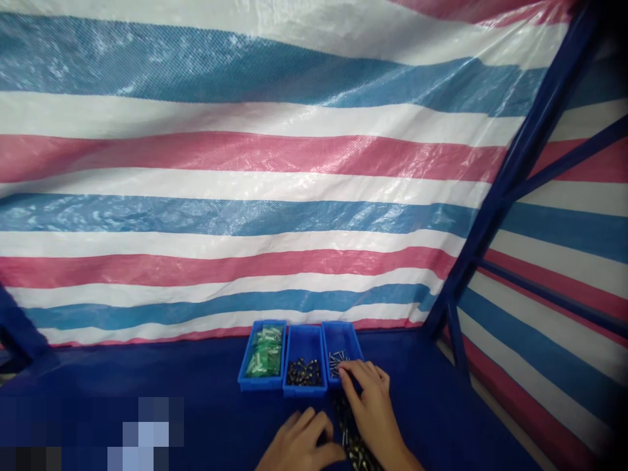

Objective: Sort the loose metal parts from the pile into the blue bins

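Note:
My right hand [370, 399] reaches over the front right corner of the right blue bin [342, 333], thumb and forefinger together at the loose silver screws or nails [336, 362]. Whether a piece is between those fingertips is too small to make out. Lower down, my left hand [304, 441] hovers near the table with bent fingers, its thumb apart from them and no object visible in it. Between and below my hands lies a pile of small dark and brassy metal parts [360, 454], partly covered by my right hand and wrist.
The middle blue bin [304, 337] holds small dark and brass-coloured fittings [304, 373]. In the left blue bin [245, 366] are green and clear plastic pieces [265, 353]. Striped sheeting [245, 222] hangs behind the dark blue table [206, 373]; a blue frame post [495, 209] slants at right.

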The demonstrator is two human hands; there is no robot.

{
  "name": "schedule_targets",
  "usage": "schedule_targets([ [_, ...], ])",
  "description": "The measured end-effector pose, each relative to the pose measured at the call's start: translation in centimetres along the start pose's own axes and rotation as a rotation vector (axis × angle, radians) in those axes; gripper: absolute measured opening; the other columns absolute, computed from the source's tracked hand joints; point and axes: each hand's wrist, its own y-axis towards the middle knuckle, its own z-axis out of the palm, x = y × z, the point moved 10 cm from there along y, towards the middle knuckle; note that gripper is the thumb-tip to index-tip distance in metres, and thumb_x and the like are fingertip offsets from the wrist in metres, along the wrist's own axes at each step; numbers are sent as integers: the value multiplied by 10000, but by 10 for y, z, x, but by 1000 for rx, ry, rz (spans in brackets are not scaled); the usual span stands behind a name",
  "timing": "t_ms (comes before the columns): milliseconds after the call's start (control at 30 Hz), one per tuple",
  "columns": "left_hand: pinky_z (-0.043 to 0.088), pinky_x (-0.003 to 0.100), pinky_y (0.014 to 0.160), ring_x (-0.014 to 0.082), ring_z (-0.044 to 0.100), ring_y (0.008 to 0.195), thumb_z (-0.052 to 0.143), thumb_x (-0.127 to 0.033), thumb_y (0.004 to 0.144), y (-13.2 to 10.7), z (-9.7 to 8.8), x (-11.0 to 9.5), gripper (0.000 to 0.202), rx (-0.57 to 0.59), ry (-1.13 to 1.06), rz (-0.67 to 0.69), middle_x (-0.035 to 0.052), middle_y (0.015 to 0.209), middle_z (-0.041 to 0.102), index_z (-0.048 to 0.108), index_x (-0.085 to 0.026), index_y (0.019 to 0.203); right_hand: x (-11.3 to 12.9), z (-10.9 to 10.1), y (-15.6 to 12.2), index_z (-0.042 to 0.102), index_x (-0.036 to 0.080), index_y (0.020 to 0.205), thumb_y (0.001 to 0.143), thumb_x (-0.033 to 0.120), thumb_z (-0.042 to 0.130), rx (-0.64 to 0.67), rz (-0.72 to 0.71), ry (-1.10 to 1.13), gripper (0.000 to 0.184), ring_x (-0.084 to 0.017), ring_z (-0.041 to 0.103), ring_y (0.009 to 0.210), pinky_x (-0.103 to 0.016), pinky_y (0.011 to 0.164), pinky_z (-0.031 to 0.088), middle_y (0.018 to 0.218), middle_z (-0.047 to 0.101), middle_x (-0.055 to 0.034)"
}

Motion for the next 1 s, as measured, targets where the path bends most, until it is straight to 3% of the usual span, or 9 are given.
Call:
schedule_targets([
  [300, 533, 263, 828, 160, 663, 824, 718, -405, 1039, 1, -8, -5, 166, 24, -85, 12, -15, 984, 698, 719, -253, 970, 1, -1, 1, 765, 344, 1098, 1111, 439, 486, 6, -3, -9, 294, -252, 715, 1080, -447, 1030, 391, 1098, 800, -2],
  [467, 548, 275, 853, 179, 684, 881, 696, -486, 1041, 5, -24, -3, 260, 29, -143, -26, 6, 1035, 695, 693, -234, 1106, 4, -3, 1, 757, 341, 1113, 1117, 415, 481, 29, 12, 8, 286, -243, 707, 1085, -446, 1036, 379, 1109, 791, 4],
  [600, 525, 256, 762, 165, 654, 843, 696, -514, 1035, 7, -18, -17, 357, 55, -61, 42, 7, 1117, 681, 669, -303, 1322, 3, -3, 0, 755, 341, 1115, 1117, 418, 487, 33, 24, 8, 279, -240, 707, 1088, -446, 1042, 373, 1113, 788, 8],
  [733, 488, 224, 783, 139, 632, 871, 739, -456, 1023, 6, -9, -23, 179, -7, -26, 67, -40, 1106, 669, 741, -413, 1196, 4, -4, 1, 759, 338, 1106, 1114, 412, 493, 18, 15, -15, 277, -233, 712, 1088, -435, 1038, 383, 1096, 788, 13],
  [867, 482, 231, 754, 146, 643, 892, 806, -413, 974, 5, -11, -19, 131, 2, -40, 59, -43, 1082, 678, 772, -354, 1086, 4, -4, 1, 758, 340, 1104, 1114, 416, 487, 17, 5, -25, 282, -231, 717, 1074, -426, 1022, 399, 1091, 788, 15],
  [1000, 520, 269, 789, 165, 666, 867, 818, -384, 967, 4, -23, -15, 175, -4, -58, 70, -23, 1077, 690, 751, -305, 1108, 4, -3, 1, 754, 336, 1105, 1119, 428, 471, 34, 8, -3, 298, -243, 711, 1075, -444, 1028, 390, 1090, 788, 0],
])
